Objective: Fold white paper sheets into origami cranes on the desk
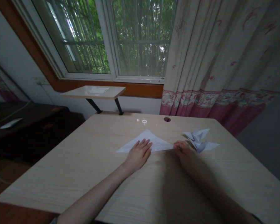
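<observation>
A white sheet of paper [160,144], folded into a triangle, lies on the desk with its peak pointing away from me. My left hand [140,153] rests flat on its middle, fingers stretched out, and covers part of the lower edge. At the triangle's right corner, my right hand [183,151] pinches the paper tip between closed fingers. Just beyond that hand, to the right, sit folded paper cranes [198,140] close together; I cannot tell exactly how many.
The pale wooden desk [84,174] has a round cable hole [167,119] near its back edge. A small raised shelf [116,91] at the back left carries white paper [96,90]. Behind are a barred window [140,43] and a long curtain [212,62]. A dark table [44,115] stands left.
</observation>
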### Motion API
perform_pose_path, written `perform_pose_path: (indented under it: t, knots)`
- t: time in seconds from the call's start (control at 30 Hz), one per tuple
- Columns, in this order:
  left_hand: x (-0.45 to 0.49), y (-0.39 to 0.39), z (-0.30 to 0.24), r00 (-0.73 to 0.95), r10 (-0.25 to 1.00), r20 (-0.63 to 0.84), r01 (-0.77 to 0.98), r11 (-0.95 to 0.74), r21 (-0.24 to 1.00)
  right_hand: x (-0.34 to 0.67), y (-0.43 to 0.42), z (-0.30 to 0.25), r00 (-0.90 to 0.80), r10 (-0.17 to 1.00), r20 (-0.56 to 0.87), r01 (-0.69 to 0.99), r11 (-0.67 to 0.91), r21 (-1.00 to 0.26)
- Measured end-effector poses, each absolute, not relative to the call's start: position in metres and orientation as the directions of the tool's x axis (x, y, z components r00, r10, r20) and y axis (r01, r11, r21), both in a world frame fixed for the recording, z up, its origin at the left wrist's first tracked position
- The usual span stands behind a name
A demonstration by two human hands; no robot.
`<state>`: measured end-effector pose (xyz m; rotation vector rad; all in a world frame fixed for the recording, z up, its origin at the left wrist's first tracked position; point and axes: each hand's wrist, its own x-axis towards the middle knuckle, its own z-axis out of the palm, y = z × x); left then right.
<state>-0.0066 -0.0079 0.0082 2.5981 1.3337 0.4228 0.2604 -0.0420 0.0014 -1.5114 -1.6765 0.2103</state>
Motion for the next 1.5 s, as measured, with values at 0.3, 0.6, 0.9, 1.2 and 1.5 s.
perform_pose_path:
  t: [0.3, 0.6, 0.9, 1.2, 1.5]
  knots:
    - [-0.01, -0.005, 0.002, 0.585, 0.785, 0.204, 0.731, -0.619, 0.286, 0.253, -0.043, -0.018, -0.023, 0.703, 0.711, 0.851, 0.386, -0.355]
    - [-0.006, -0.011, -0.001, 0.62, 0.745, 0.246, 0.649, -0.663, 0.373, 0.23, -0.058, -0.017, -0.389, 0.703, 0.595, 0.737, 0.625, -0.256]
    - [-0.001, -0.018, 0.001, 0.652, 0.728, 0.213, 0.64, -0.679, 0.361, 0.23, -0.056, -0.029, -0.386, 0.773, 0.504, 0.814, 0.542, -0.208]
    - [-0.003, -0.015, -0.011, 0.637, 0.743, 0.206, 0.715, -0.67, 0.203, 0.231, -0.055, -0.032, -0.466, 0.757, 0.457, 0.804, 0.579, -0.14]
    - [-0.004, -0.016, -0.008, 0.57, 0.807, 0.152, 0.788, -0.59, 0.178, 0.233, -0.059, -0.029, -0.487, 0.783, 0.388, 0.835, 0.547, -0.056]
